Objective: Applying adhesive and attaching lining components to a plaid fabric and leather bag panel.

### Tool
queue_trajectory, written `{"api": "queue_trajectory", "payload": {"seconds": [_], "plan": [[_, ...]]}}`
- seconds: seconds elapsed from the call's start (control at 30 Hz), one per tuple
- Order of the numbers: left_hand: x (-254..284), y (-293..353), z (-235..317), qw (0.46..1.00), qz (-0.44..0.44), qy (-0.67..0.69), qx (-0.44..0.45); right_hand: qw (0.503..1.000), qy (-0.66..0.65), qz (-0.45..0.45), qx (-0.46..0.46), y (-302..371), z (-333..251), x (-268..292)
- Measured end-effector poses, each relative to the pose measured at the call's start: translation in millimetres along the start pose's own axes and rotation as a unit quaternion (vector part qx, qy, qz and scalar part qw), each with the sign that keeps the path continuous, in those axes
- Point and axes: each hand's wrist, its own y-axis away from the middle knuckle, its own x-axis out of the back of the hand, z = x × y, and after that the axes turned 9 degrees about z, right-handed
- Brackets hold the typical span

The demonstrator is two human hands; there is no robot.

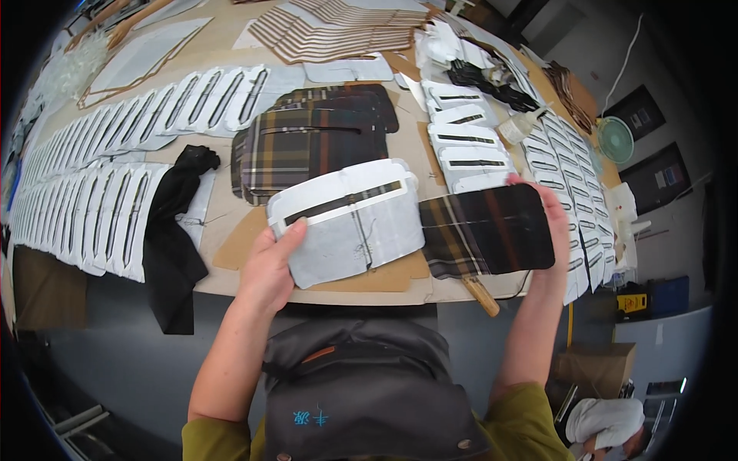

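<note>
My left hand (275, 257) pinches the lower left edge of a white-backed panel (338, 246), its thumb on top. A long slot near that panel's upper edge shows a dark plaid strip, and loose threads hang on its face. My right hand (555, 211) grips the right edge of a dark plaid fabric panel (503, 230) with rounded corners; part of its fingers is hidden behind the cloth. The two panels meet side by side above the table's near edge. Just beyond them lies a stack of plaid panels (307, 150). A wooden tool handle (482, 298) sticks out below the plaid panel.
Rows of white slotted pieces (92, 207) cover the table's left, with more (467, 138) on the right. Black cloth (177, 230) drapes over the near edge. A bottle (516, 129) stands at right; brown strips (338, 31) lie at the back. Another person (603, 422) sits at lower right.
</note>
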Motion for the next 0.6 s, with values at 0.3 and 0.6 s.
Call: {"api": "queue_trajectory", "payload": {"seconds": [0.3, 0.6], "plan": [[5.0, 0.1, -3.6, 0.999, 0.032, -0.003, -0.01, 0.973, -0.222, -0.069, -0.018, 33.9, 17.4, -2.2], [7.7, 1.4, -4.1, 0.999, 0.016, -0.003, -0.028, 0.979, -0.169, 0.117, -0.02, 44.6, 41.0, -14.7]]}}
